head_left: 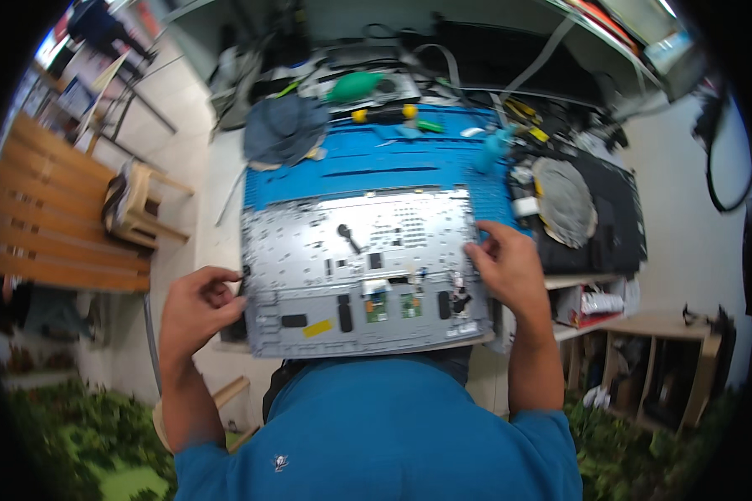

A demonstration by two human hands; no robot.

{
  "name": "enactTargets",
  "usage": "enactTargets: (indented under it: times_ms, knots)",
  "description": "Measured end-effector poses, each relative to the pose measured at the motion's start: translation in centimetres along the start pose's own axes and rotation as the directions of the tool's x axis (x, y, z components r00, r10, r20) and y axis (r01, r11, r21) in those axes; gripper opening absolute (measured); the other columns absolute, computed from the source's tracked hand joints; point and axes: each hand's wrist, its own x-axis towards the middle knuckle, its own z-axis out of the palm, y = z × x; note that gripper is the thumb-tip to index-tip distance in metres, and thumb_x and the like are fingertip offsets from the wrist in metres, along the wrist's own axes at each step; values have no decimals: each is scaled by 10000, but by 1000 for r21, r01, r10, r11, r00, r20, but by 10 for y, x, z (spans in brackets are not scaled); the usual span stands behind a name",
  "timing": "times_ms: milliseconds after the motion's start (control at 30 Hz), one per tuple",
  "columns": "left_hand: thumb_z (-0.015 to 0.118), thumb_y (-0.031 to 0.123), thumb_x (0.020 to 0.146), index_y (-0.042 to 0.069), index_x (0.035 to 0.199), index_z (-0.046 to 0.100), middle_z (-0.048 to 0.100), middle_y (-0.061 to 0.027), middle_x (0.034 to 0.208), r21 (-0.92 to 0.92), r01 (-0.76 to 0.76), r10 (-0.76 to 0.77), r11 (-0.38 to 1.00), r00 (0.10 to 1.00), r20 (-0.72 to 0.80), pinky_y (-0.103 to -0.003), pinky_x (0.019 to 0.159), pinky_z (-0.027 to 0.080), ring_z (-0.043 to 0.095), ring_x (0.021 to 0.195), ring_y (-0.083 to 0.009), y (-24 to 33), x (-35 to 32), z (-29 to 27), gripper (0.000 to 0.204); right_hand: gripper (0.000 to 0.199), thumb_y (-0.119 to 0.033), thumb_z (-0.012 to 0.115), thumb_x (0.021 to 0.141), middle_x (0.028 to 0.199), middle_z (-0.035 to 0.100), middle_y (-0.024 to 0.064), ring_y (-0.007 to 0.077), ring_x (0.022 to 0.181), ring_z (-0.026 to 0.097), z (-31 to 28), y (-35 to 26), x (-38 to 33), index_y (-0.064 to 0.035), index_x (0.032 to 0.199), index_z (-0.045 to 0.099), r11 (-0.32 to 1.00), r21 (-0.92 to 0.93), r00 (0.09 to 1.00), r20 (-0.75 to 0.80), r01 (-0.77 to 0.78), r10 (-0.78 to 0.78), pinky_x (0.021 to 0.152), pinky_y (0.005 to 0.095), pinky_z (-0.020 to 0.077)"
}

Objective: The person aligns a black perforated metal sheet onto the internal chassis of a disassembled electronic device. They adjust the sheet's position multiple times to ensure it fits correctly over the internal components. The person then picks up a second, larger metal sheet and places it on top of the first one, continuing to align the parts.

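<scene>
A silver laptop top case (309, 242) lies inner side up in front of me, its near edge close to my body. It carries small green circuit boards (377, 311), dark pads and a yellow sticker (317, 328). My left hand (199, 311) is closed at the case's left edge, thumb and forefinger against it; its other fingers curl in. At the right edge my right hand (508, 265) grips the case, thumb on top and fingers partly hidden. Under the far part of the case is a blue work mat (368, 171).
Beyond the case lie a dark cloth (286, 129), a green blower bulb (354, 87), a yellow-and-black screwdriver (384, 114) and a teal bottle (493, 152). A round grey pad (565, 203) sits on a black laptop part (618, 217) at right. A wooden chair (58, 213) stands left.
</scene>
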Motion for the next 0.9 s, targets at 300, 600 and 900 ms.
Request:
enactTargets:
  times_ms: [300, 600, 900]
  knots:
    - [790, 70, 983, -53, 1329, 753, 728, -18, 957, -272, -394, 464, 878, 841, 279, -253, 727, 583, 684, 798, -93, 118, 130, 60, 369, 450, -199, 860, 934, 975, 781, 181, 349, 860, 749, -2, -4, -5, 41, 1304, 768, 996, 77, 999, 13, -38, 37, 798, 465, 591]
    - [766, 221, 1043, 110, 1348, 822, 842, -211, 1129, 356, -740, 719, 570, 659, 221, -448, 902, 621, 813, 973, -380, 222, 289, 225, 329, 468, -216, 870, 933, 953, 776, 187, 367, 865, 747, -1, 4, -2, 41, 1310, 771, 993, 115, 999, 25, -33, 31, 807, 472, 591]
    - [779, 193, 1064, 54, 1290, 822, 834, -161, 1012, 253, -778, 770, 574, 619, 155, -355, 780, 602, 777, 817, -238, 178, 173, 115, 269, 382, -177, 855, 937, 964, 782, 210, 340, 805, 743, 6, 4, -9, 39, 1246, 792, 991, 125, 996, -80, 39, -29, 777, 445, 594]
